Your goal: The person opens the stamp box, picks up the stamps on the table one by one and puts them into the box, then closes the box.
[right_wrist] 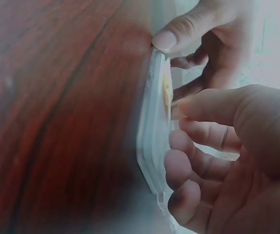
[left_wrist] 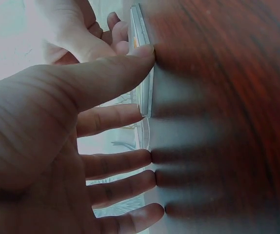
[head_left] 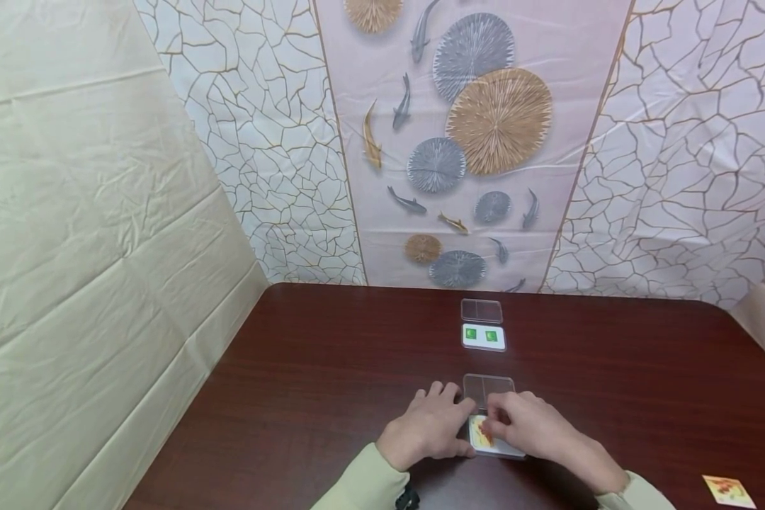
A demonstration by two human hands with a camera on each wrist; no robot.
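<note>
A flat clear plastic case point(head_left: 513, 452) with a white insert lies on the table, its transparent lid point(head_left: 488, 388) folded back behind it. My left hand point(head_left: 430, 425) braces the case's left end, thumb on the near edge and index finger at the far corner. Its other fingers extend with their tips on the table, as the left wrist view shows. Over the case, my right hand point(head_left: 535, 425) has thumb and index finger at a small yellow-and-orange picture card point(head_left: 480, 433), seemingly pinching its edge. The right hand's remaining fingers curl beside the case; fingertips partly hide the card.
Farther back lies another opened clear case point(head_left: 484, 348), with two green squares on its white insert and its lid point(head_left: 481, 310) behind. A similar yellow-and-orange card point(head_left: 728, 491) lies at the front right of the dark wooden table point(head_left: 331, 368). Patterned cloth hangs behind.
</note>
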